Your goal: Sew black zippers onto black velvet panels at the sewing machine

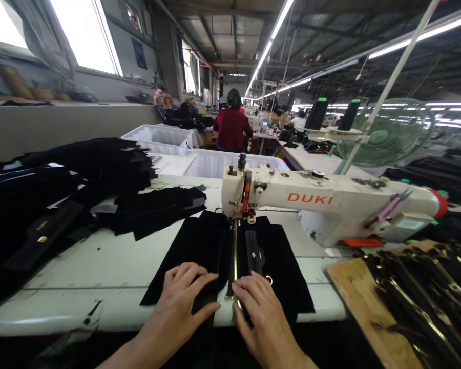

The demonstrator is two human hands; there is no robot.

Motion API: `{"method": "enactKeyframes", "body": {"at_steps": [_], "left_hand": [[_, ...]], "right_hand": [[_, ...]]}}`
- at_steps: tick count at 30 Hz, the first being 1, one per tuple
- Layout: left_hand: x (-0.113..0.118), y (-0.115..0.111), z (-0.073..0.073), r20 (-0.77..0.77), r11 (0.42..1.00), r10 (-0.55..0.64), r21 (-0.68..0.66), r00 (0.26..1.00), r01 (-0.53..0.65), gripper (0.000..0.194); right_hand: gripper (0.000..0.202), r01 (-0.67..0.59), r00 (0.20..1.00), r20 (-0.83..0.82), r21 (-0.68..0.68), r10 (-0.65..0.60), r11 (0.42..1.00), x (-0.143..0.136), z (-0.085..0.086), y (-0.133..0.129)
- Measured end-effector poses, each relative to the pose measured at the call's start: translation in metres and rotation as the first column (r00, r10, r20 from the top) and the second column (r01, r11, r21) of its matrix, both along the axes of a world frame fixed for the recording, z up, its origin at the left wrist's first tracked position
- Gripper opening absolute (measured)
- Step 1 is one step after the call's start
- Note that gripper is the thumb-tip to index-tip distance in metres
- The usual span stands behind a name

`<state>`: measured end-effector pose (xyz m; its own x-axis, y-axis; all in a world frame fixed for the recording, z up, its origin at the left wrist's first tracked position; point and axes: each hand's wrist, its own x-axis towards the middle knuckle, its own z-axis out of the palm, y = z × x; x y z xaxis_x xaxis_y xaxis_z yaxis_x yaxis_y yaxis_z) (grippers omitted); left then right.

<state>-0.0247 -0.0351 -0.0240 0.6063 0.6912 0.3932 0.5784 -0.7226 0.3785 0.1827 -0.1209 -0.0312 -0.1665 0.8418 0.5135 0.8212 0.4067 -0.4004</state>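
Observation:
Black fabric [288,266] lies under the needle area of a white sewing machine [330,200], with a gold-toothed zipper [235,251] running from the presser foot towards me. My left hand [182,297] rests on the fabric left of the zipper, thumb and fingers apart. My right hand [259,307] is at the near end of the zipper, its fingers together on the zipper and the fabric edge. Just beyond it, a black strap piece [255,251] with a gold stud lies on the right panel, beside a gold ring [269,280].
Piles of black cut fabric [100,164] cover the left of the table. A wooden board [364,302] with zippers stands at the right. Behind the machine are white bins [157,137], thread cones, a green fan [386,133] and a person in red [233,123].

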Motion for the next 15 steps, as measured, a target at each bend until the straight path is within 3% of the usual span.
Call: {"method": "enactKeyframes", "body": {"at_steps": [2,4,7,12,15], "left_hand": [[0.002,-0.001,0.001,-0.027,0.994,-0.100,0.051,0.995,0.102,0.033],[0.005,-0.004,0.002,0.020,0.977,-0.187,0.106,0.982,0.184,0.031],[0.011,-0.007,0.005,0.111,0.954,-0.235,0.218,0.966,0.207,0.029],[0.009,-0.010,0.004,0.063,0.923,-0.284,0.289,0.957,0.255,0.031],[0.004,-0.012,-0.001,0.002,0.907,-0.335,0.271,0.942,0.322,0.033]], "right_hand": [[0.040,-0.035,0.994,0.100,0.032,0.032,0.999,-0.001,-0.001,0.000],[0.045,-0.074,0.978,0.200,0.044,0.064,0.996,0.001,0.002,0.000],[0.045,-0.099,0.962,0.258,0.033,0.087,0.995,0.002,0.006,-0.002],[0.040,-0.086,0.973,0.222,0.089,0.064,0.992,-0.001,0.006,-0.002],[0.036,-0.053,0.996,0.076,0.039,0.050,0.998,-0.001,0.004,0.000]]}}
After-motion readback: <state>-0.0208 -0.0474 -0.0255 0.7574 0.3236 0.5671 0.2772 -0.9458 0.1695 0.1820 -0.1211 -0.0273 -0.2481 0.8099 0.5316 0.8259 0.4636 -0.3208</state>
